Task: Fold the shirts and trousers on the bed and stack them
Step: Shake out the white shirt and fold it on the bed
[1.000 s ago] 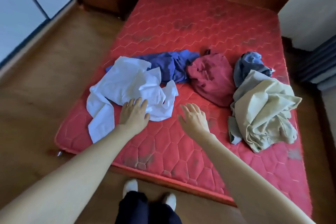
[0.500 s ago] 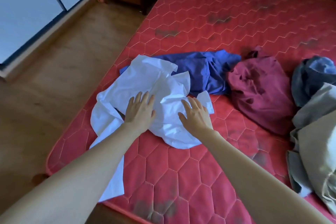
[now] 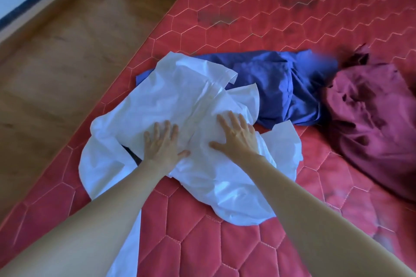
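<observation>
Soft, even daylight with faint shadows; motion blur softens everything, and wide-angle distortion bends the edges.

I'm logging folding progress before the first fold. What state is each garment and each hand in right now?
white shirt: crumpled, unfolded, partly over the blue garment
blue garment: bunched, unfolded
maroon garment: heaped, unfolded
left hand: open, flat on the white shirt
right hand: open, flat on the white shirt
mattress: bare, stained
</observation>
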A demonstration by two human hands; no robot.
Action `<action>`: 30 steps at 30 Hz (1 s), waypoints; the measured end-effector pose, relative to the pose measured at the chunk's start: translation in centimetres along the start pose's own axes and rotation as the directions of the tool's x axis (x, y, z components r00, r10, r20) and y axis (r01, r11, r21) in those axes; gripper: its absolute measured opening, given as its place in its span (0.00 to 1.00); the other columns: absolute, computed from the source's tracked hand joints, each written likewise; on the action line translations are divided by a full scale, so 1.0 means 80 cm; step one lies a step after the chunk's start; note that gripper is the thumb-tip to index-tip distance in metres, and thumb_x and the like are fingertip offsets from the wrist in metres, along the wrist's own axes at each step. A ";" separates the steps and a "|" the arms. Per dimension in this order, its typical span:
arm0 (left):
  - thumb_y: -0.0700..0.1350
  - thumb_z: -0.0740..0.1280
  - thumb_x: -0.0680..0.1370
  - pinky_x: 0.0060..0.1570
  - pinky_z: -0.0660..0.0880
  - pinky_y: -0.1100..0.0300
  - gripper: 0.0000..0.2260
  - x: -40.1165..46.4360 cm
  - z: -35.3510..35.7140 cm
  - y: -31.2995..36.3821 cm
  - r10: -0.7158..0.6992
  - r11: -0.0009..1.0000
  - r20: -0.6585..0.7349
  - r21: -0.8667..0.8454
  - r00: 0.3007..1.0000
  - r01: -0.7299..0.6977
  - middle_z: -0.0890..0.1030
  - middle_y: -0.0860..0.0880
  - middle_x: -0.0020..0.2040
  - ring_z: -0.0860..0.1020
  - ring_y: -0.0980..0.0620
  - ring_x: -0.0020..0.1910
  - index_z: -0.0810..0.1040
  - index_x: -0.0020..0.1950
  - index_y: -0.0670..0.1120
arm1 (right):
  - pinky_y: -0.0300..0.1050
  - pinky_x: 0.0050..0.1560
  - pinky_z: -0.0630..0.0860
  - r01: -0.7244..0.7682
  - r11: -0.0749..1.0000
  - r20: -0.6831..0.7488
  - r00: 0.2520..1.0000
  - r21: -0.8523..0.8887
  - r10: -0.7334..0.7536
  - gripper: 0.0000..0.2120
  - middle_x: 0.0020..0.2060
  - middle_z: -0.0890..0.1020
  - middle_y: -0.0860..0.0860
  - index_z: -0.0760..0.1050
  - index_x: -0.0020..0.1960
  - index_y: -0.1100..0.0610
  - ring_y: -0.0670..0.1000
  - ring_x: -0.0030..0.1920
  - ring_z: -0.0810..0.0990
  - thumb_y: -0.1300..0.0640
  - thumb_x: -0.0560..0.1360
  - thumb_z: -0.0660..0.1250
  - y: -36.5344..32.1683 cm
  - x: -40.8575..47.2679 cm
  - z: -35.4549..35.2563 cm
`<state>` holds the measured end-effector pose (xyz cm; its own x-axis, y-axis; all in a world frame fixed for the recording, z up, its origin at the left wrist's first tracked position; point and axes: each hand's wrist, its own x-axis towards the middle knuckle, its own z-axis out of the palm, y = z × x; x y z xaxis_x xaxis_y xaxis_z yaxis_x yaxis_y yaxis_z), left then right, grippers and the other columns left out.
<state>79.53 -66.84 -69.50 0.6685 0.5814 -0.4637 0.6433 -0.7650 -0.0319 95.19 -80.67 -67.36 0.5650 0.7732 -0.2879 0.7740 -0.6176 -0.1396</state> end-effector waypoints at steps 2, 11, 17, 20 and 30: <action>0.66 0.58 0.77 0.69 0.60 0.43 0.35 0.003 0.012 0.001 -0.006 1.000 -0.071 -0.007 0.997 0.006 0.59 0.45 0.76 0.57 0.40 0.75 0.55 0.76 0.46 | 0.48 0.67 0.58 0.036 0.999 -0.051 0.998 0.009 -0.036 0.27 0.74 0.62 0.48 0.63 0.74 0.47 0.52 0.74 0.57 0.45 0.77 0.64 0.002 0.005 0.012; 0.30 0.79 0.58 0.24 0.62 0.62 0.13 -0.023 0.026 -0.001 0.024 0.968 -0.587 -0.190 0.809 -0.166 0.71 0.45 0.24 0.71 0.46 0.22 0.76 0.30 0.39 | 0.49 0.39 0.74 -0.017 0.994 -0.247 0.968 0.111 0.044 0.10 0.44 0.82 0.52 0.82 0.52 0.55 0.55 0.47 0.78 0.59 0.77 0.62 0.006 -0.030 0.042; 0.34 0.80 0.60 0.20 0.65 0.61 0.15 -0.113 0.058 0.015 0.148 0.949 -0.651 -0.118 0.744 -0.293 0.70 0.47 0.27 0.72 0.47 0.25 0.74 0.30 0.43 | 0.46 0.24 0.74 0.074 0.981 -0.414 0.910 0.177 0.006 0.09 0.34 0.83 0.51 0.84 0.41 0.58 0.56 0.34 0.81 0.69 0.64 0.76 0.027 -0.138 0.046; 0.36 0.82 0.59 0.20 0.66 0.60 0.16 -0.169 0.081 0.036 0.211 0.922 -0.617 -0.132 0.758 -0.364 0.69 0.48 0.26 0.72 0.48 0.24 0.74 0.30 0.43 | 0.45 0.24 0.75 0.076 0.987 -0.394 0.919 0.144 -0.013 0.12 0.32 0.82 0.50 0.84 0.40 0.57 0.54 0.32 0.81 0.69 0.60 0.78 0.041 -0.207 0.058; 0.33 0.79 0.61 0.20 0.71 0.58 0.13 -0.336 0.152 0.141 0.186 0.922 -0.586 -0.173 0.788 -0.347 0.72 0.48 0.26 0.73 0.48 0.25 0.76 0.30 0.43 | 0.40 0.24 0.72 0.062 0.986 -0.390 0.921 0.155 0.004 0.15 0.31 0.81 0.49 0.84 0.40 0.57 0.53 0.31 0.80 0.72 0.58 0.78 0.105 -0.416 0.104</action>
<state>64.27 -94.42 -68.16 0.8657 0.4782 0.1477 0.4257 -0.8588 0.2851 80.52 -112.78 -66.83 0.6348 0.7656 0.1043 0.7536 -0.5836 -0.3023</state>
